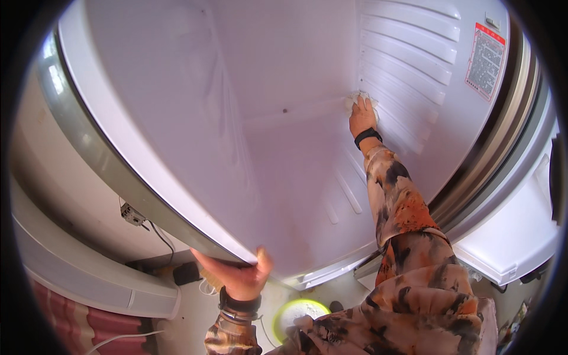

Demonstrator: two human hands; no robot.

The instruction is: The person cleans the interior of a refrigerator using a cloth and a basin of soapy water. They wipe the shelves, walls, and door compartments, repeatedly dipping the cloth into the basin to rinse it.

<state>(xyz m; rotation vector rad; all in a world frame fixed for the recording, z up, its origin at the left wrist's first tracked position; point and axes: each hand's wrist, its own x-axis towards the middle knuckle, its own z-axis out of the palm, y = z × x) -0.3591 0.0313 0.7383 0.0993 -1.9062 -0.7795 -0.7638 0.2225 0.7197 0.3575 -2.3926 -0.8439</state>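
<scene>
Before me is the white inner compartment of an opened refrigerator (pixel 288 151). Deep inside it, my right hand (pixel 363 119) presses a crumpled white cloth (pixel 349 105) into the corner where the back wall meets the ribbed right wall (pixel 404 66). The palm side and part of the cloth are hidden under the fingers. My left hand (pixel 242 278) grips the front edge of the refrigerator's left side wall (pixel 208 224), low down, with the thumb on the inner side.
At right the opened door (pixel 510 226) swings outward. A printed label (pixel 486 62) is stuck inside. Below stands a basin with a yellow-green rim (pixel 276 321) and whitish contents. At left are a power socket (pixel 132 214) with a cord, a long white appliance (pixel 97 284) and a red curtain (pixel 111 328).
</scene>
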